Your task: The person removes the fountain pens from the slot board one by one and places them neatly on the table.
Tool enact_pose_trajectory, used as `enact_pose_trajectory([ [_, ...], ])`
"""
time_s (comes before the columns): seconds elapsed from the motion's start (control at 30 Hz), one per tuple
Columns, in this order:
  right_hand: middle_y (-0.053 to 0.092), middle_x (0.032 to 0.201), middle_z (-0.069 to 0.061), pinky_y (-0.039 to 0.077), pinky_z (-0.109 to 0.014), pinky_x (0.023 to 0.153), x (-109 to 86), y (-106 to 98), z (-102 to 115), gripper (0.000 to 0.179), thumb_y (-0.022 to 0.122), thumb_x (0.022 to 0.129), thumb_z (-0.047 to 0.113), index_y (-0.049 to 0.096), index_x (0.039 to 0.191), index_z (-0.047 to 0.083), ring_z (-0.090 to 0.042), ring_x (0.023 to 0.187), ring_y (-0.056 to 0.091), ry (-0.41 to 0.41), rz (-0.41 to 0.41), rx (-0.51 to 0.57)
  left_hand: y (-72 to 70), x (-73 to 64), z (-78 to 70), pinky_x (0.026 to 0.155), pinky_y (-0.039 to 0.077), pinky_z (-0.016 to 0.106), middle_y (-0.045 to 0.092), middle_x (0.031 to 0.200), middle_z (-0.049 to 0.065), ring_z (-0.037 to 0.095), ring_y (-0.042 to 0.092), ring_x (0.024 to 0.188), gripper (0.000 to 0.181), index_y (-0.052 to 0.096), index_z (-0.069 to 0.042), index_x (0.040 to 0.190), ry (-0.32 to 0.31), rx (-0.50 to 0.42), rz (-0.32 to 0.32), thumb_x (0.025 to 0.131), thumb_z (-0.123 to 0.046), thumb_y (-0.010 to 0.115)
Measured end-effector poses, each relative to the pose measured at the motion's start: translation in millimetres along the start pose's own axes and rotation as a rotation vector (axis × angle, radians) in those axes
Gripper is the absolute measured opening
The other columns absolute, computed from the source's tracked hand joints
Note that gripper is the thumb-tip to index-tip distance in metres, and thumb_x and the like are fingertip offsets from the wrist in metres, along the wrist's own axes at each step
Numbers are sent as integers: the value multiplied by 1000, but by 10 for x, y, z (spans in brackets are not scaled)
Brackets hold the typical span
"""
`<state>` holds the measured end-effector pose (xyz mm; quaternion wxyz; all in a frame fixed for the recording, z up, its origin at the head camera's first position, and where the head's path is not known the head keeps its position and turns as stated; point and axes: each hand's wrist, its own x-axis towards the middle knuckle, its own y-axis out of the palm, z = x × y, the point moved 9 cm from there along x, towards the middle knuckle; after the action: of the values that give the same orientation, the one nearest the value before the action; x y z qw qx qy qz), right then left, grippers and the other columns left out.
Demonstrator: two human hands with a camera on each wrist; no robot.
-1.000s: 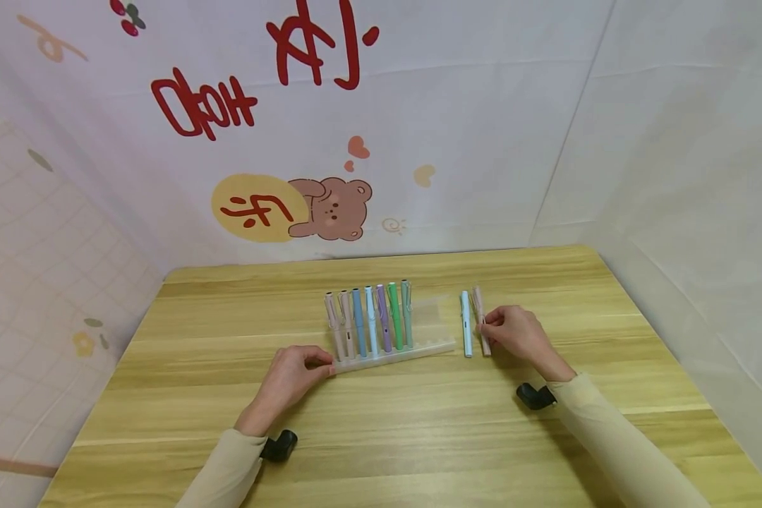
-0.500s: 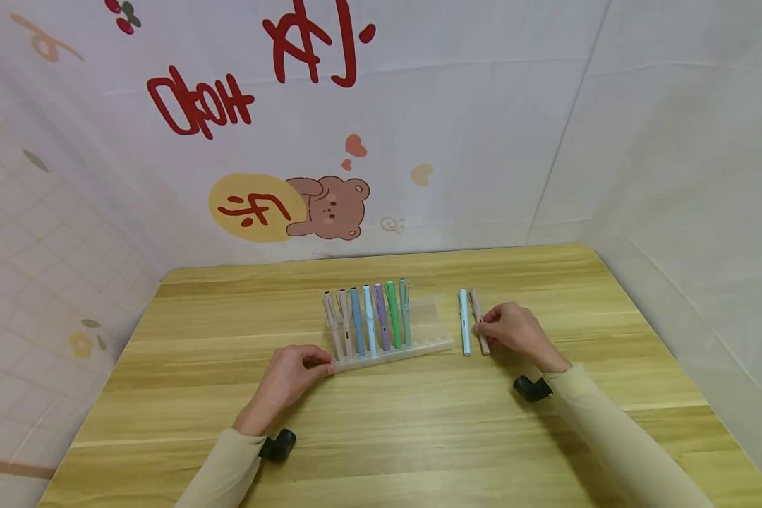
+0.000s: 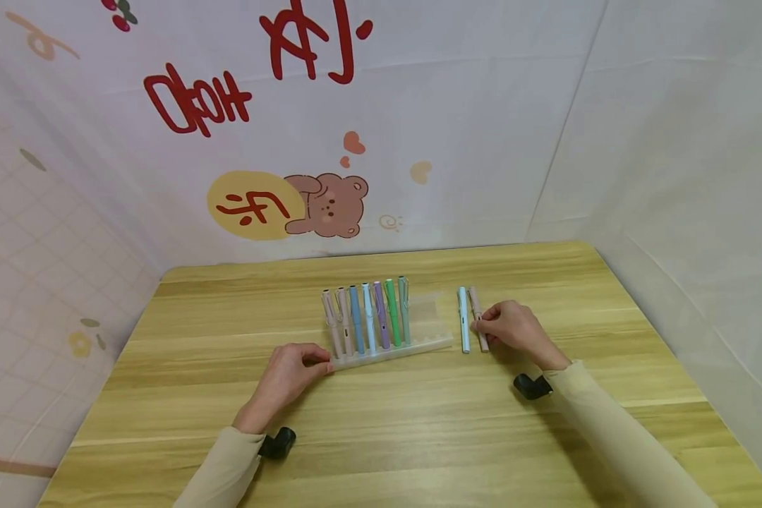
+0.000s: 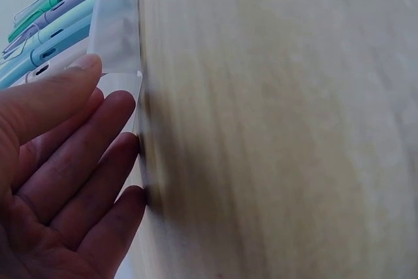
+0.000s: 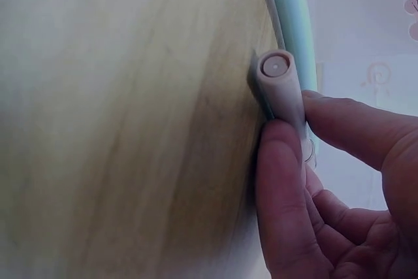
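Observation:
A clear pen rack (image 3: 390, 355) stands mid-table with several capped pens leaning in it, in pinkish beige, blue, light blue, purple (image 3: 381, 314), green (image 3: 391, 310) and grey-green. My left hand (image 3: 292, 374) holds the rack's left end, thumb (image 4: 81, 73) at its corner and the other fingers fairly straight. To the right of the rack, a light blue pen (image 3: 464, 321) and a pinkish pen (image 3: 475, 303) lie side by side on the table. My right hand (image 3: 514, 330) pinches the pinkish pen between thumb (image 5: 346, 119) and finger near its lower end.
The wooden table (image 3: 381, 437) reaches to a white cloth backdrop (image 3: 482, 106) printed with a bear and red lettering. Slots on the rack's right side (image 3: 428, 317) hold no pens. Black wrist mounts (image 3: 532, 386) sit on both forearms.
The view has shifted slightly. Both hands keep their places, the left at the rack's end and the right on the pinkish pen.

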<state>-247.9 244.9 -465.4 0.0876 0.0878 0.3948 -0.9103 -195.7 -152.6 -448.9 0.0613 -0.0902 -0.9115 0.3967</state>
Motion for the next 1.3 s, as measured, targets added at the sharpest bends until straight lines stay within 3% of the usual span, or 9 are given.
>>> enact_pose_trajectory([
  [0.47,72,82,-5,57,-31,65,-36,-10,0,29,77,95,27,71,99,-1,-15,71,69,13,-3,47,-23,13,-7,84,55,43,77,93,-5,17,70,91,5,82,-15,92,-8,-3,9,88,-14,84],
  [0.8,71,83,-3,50,-32,62,-56,-1,18,47,79,90,46,71,102,1,-15,68,64,14,-15,-58,-11,-1,7,84,55,43,77,93,-5,15,69,91,5,81,-16,92,-21,-8,19,88,-14,84],
  [1.03,65,67,0,43,-31,58,-50,-12,59,44,80,87,52,70,84,9,-16,62,59,-2,-29,-120,-14,3,-7,86,55,44,77,93,-5,17,70,94,5,81,-15,92,-20,-5,15,88,-14,84],
  [1.3,53,54,5,30,-28,51,-40,-7,83,47,81,87,50,59,63,16,-12,52,45,-44,-51,-154,-3,-12,10,90,55,46,77,94,-5,22,71,98,6,81,-14,93,-31,7,11,88,-15,84],
])
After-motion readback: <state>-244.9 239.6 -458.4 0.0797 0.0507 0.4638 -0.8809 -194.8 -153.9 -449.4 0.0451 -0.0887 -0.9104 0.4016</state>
